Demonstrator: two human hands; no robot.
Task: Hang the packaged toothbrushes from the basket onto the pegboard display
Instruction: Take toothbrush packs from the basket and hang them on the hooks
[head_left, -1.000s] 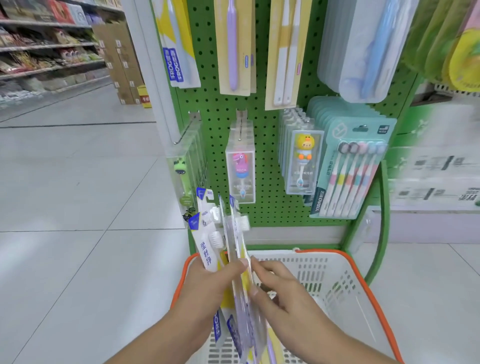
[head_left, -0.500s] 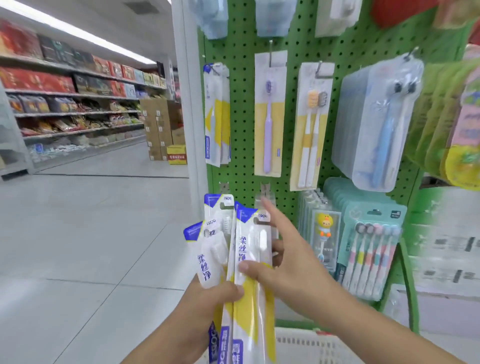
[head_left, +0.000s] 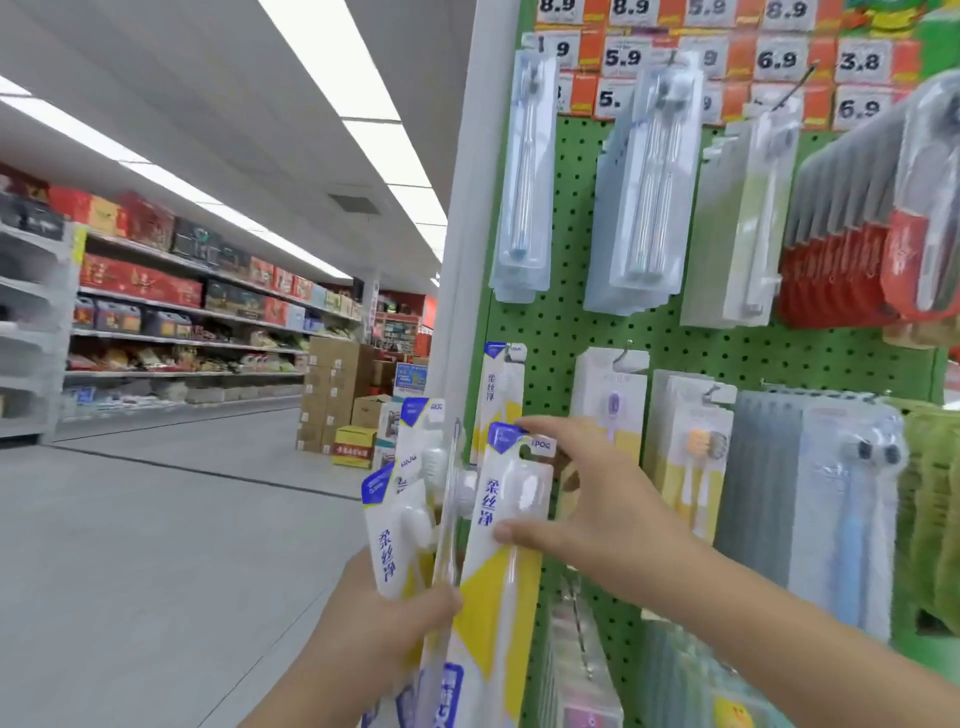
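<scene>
Packaged toothbrushes, white-and-yellow cards with blue top corners, are fanned upright in the left hand at about 6 o'clock in the view. The fingers of that hand are curled round the lower part of the bundle, thumb across the front.

The front pack stands at the right edge of the fan, at 3 o'clock from the others. The right hand pinches it: the thumb presses the card face below the brush head, and the index finger reaches over the top edge beside the hang tab. Whether this pack is also caught in the left-hand grip, I cannot tell; its lower end runs down behind that hand.

The pegboard, green and perforated, fills the right half of the view. At 12 o'clock from the front pack, a matching hung pack sits at the board's left edge, just beside the white upright post. The front pack's top overlaps the lower part of it.

At 3 o'clock from the right hand hang a purple-brush pack and an orange-and-grey twin pack. Clear blister packs occupy the upper row, with price tags at 12 o'clock above them.

At 9 o'clock, stocked shelves and stacked cartons stand well apart across the aisle.
</scene>
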